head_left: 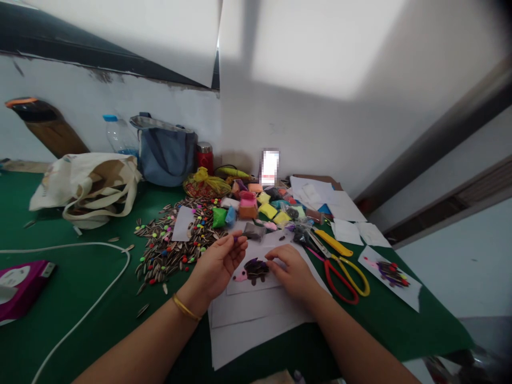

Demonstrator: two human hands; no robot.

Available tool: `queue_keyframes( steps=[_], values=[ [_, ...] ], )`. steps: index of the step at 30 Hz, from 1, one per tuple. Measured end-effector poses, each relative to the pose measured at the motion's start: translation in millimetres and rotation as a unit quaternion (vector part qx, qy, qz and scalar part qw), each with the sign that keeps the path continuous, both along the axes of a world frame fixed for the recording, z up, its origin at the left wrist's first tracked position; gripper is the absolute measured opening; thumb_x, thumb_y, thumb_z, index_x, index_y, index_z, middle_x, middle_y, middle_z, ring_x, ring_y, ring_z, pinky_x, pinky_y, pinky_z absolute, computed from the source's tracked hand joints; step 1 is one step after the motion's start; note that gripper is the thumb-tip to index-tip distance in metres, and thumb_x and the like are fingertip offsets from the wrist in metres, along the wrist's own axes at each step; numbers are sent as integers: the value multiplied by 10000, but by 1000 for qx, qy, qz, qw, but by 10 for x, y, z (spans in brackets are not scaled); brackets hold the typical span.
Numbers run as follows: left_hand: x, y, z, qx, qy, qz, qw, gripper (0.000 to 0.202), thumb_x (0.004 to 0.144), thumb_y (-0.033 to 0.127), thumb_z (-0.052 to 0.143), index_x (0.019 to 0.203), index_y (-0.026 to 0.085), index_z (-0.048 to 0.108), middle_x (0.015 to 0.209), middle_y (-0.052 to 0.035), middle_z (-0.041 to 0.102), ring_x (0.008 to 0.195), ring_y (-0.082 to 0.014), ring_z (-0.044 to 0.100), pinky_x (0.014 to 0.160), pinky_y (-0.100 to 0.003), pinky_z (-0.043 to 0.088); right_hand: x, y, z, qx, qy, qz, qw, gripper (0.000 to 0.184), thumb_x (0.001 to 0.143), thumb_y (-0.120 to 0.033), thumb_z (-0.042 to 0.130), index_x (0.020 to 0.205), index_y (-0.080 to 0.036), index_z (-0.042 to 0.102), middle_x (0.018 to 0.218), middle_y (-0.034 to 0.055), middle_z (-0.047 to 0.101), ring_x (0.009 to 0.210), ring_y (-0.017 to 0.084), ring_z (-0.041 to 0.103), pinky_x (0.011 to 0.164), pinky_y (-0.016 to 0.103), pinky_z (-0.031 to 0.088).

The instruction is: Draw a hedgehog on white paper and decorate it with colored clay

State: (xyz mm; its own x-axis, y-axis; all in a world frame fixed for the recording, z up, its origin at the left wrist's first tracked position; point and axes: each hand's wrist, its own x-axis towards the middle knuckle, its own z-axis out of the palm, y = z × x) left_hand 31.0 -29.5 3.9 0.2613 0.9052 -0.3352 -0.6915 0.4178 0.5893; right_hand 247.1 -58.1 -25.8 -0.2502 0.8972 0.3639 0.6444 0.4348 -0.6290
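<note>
My left hand (219,264) is turned palm up, its fingers curled around a small purple bit of clay (236,240) by the thumb. My right hand (294,271) has its thumb and forefinger pinched together at the right edge of a hedgehog picture (256,271); what lies between those fingertips is hidden. The hedgehog has a pink clay face, a dark body with sunflower seeds and purple bits, and brown feet. It lies on a white sheet on top of stacked paper (240,341). A loose dark seed (282,238) rests above it.
Left of the papers spreads a pile of sunflower seeds (164,258) with coloured balls. Clay packets (269,209) crowd the back. Scissors (340,282) and a yellow cutter (333,242) lie at right, near a second hedgehog card (392,277). A white cable (100,293) crosses the left side.
</note>
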Motion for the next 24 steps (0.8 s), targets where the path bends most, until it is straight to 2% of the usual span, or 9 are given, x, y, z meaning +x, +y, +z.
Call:
queue_keyframes(
  steps=[4,6,8,10,14,17,19,21,24],
  values=[
    [-12,-15,-52,-2,-3,-9,1000,90,904,133,596,883,114,681,684,-16,656,618,-87,649,613,-184,553,-17,-12,20,63,22,-3,998,96,918,-203,574,966,-218,656,923,48,689,903,220,597,838,389,446],
    [2,-34,-68,5,7,-23,1000,51,877,147,643,889,116,682,697,-18,661,643,-88,653,642,-184,549,-54,-44,54,104,29,-4,994,130,925,-189,550,1004,-222,648,949,56,685,923,227,594,857,407,446],
    [35,-69,-76,16,26,-58,998,127,835,173,704,954,134,681,761,-33,690,691,-103,666,665,-194,542,-105,-93,101,137,32,0,990,179,925,-169,539,1064,-225,637,998,65,676,956,233,587,885,426,442],
    [79,-114,-85,37,51,-100,993,183,790,216,758,939,152,672,771,-34,696,687,-111,658,646,-197,518,-162,-143,146,157,35,7,987,228,921,-156,541,1122,-226,623,1034,72,665,980,236,579,902,437,438],
    [147,-195,-136,116,142,-156,971,252,742,347,796,769,140,654,660,-11,642,613,-108,582,608,-215,453,-254,-182,188,150,53,34,987,270,933,-232,561,1199,-222,613,1052,81,646,983,237,569,892,435,447],
    [160,-222,-178,168,217,-162,948,323,751,427,773,750,115,691,633,-3,593,601,-102,508,590,-221,399,-280,-161,190,127,67,53,988,204,929,-305,595,1103,-227,670,967,67,646,925,226,572,830,407,463],
    [167,-234,-185,178,233,-168,941,405,811,499,693,705,107,690,617,-9,571,599,-106,479,578,-229,375,-279,-152,195,127,75,51,988,152,926,-294,607,1035,-232,692,904,54,645,884,213,576,796,390,464],
    [185,-258,-168,162,201,-175,950,500,884,565,562,743,107,702,670,-40,609,639,-128,514,615,-246,403,-273,-163,207,145,76,40,986,136,924,-259,608,1024,-237,697,889,49,652,865,204,581,789,389,462],
    [228,-320,-93,95,62,-167,979,578,940,608,406,1015,120,707,975,-114,688,881,-189,619,810,-295,468,-292,-211,221,201,43,45,978,138,915,-225,616,1023,-253,697,923,38,690,883,199,597,824,400,458]
  ],
)
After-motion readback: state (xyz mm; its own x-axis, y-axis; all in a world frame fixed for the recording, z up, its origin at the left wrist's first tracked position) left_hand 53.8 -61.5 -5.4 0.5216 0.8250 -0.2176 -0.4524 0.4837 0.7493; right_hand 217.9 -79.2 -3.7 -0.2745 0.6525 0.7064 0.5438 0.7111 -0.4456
